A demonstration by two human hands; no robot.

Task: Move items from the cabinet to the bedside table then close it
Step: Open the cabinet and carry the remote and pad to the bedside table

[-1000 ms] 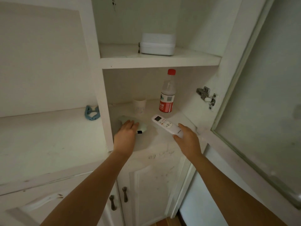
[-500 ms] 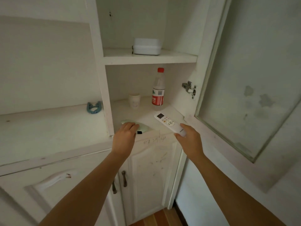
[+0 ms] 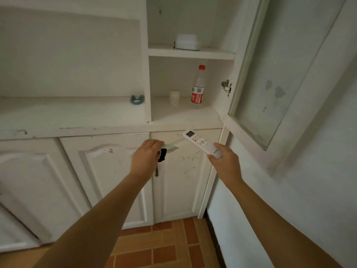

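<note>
Head view, downward, seemingly arm's-length

My left hand point(image 3: 147, 157) covers most of the pale green thing point(image 3: 171, 147) I hold; the bottle point(image 3: 198, 88) label is too small to read.

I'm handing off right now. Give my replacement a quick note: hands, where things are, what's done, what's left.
Left hand: grips a pale green item with a black strap, out of the cabinet.
Right hand: holds the remote, also out.
In the cabinet: bottle and cup on the lower shelf, white box on the upper.
Door open.
Left: take both items to the bedside table (not in view), fetch the rest, close the door.
</note>
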